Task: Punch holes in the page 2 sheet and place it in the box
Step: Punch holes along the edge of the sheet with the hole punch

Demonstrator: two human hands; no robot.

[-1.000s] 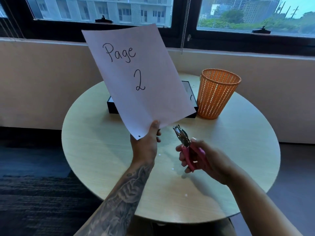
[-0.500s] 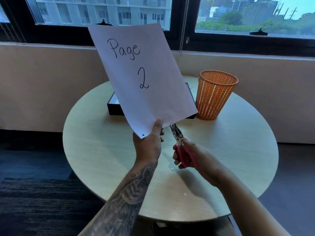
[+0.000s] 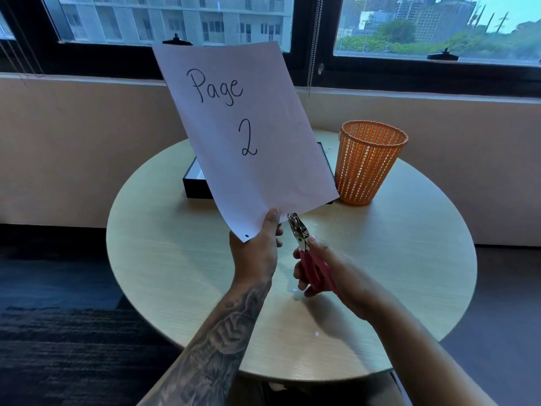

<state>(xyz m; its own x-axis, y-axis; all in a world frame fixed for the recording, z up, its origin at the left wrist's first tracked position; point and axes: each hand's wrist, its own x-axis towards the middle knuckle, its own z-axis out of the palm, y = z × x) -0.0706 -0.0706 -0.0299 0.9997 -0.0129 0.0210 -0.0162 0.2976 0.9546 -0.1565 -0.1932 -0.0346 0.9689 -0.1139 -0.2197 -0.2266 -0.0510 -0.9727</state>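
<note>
Page 2 sheet [image 3: 246, 136] stands nearly upright above the round counter [image 3: 164, 259], tilted a little to one side, with "Page" and "2" handwritten on the face toward the camera. The left hand [image 3: 257, 253] pinches it at the bottom edge, thumb on the front and the other fingers hidden behind the paper. One punched hole shows as a dark dot in the sheet's lower left corner, just beside that hand. The right hand [image 3: 330, 276] is wrapped around the pink handles of a hole punch [image 3: 301, 241], whose metal head meets the sheet's bottom edge just right of the left thumb; whether the paper sits inside the head is hard to make out. Behind the sheet lies a black box [image 3: 196, 183], mostly covered by the paper, so only its left end and a sliver of its right edge show, and its contents cannot be seen. An orange mesh basket [image 3: 369, 165] stands on the counter just right of the sheet, near the box's right end. A few tiny pale paper dots [image 3: 316, 334] lie on the counter below the hands. Both forearms are cut off at the lower frame edge.
</note>
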